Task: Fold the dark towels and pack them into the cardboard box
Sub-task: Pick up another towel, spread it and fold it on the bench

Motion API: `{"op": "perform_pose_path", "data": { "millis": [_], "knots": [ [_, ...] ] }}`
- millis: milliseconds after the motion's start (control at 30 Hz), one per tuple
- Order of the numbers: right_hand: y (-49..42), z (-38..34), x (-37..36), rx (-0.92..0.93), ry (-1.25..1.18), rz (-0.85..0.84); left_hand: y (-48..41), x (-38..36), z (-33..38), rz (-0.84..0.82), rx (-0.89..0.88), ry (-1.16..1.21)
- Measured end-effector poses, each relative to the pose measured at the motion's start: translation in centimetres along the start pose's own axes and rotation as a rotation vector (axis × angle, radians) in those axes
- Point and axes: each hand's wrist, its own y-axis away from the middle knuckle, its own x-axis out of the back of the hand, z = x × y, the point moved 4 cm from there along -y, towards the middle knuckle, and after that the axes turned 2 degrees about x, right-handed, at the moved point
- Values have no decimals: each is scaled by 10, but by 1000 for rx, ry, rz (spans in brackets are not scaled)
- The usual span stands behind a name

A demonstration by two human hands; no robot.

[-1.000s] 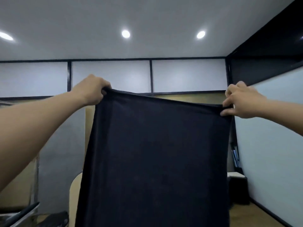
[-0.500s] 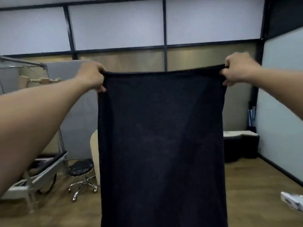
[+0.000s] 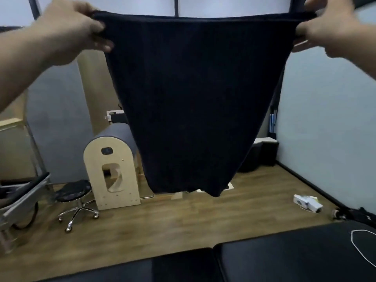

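A dark towel [image 3: 193, 98] hangs spread out in front of me, held up by its top edge. My left hand [image 3: 69, 29] grips the top left corner and my right hand [image 3: 329, 27] grips the top right corner. The cloth narrows toward its lower edge, which hangs free above the wooden floor. No cardboard box is in view.
A black padded table [image 3: 284, 259] lies along the bottom edge, with a white cord [image 3: 358, 241] on its right part. Beyond it stand a wooden arched barrel [image 3: 112, 169], a black stool [image 3: 74, 192] on wheels, a metal frame [image 3: 22, 200] at left and small white boxes [image 3: 307, 203] on the floor.
My view has tilted down from the ceiling to the floor and table. The towel stays stretched between both hands, which now sit at the top of the view, and its lower edge shows.
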Motion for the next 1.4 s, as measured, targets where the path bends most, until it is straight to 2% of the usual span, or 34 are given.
{"op": "perform_pose_path", "data": {
  "millis": [67,100,233,333,500,567,633,800,900,1067,1167,1233,1333,1400],
  "knots": [
    [75,6,12,-175,23,-33,38,3,-2,-52,16,-29],
    [90,12,17,-144,23,-51,68,3,-5,-91,41,-51],
    [184,50,35,-227,32,-154,202,-8,-18,-207,150,-106],
    [277,94,40,-318,94,-409,305,-36,-37,-328,336,-128],
    [446,146,44,-318,349,-1022,492,-84,-56,-598,630,-265],
    [512,160,60,-306,346,-1141,562,-95,-53,-657,737,-257],
    [570,168,79,-325,315,-1184,621,-99,-41,-672,825,-247],
    [672,179,117,-319,324,-1245,727,-100,-13,-524,983,-266],
    [712,176,134,-273,391,-1317,780,-107,-3,-563,1003,-340],
    [782,177,151,-326,411,-1439,843,-117,4,-682,1019,-481],
    [805,179,151,-359,386,-1421,872,-120,5,-578,1164,-399],
    [810,179,151,-420,337,-1301,884,-119,1,-397,1311,-210],
    [812,184,159,-651,301,-1010,895,-117,0,5,1579,121],
    [822,188,164,-870,285,-906,899,-120,4,119,1661,179]
  ]
}}
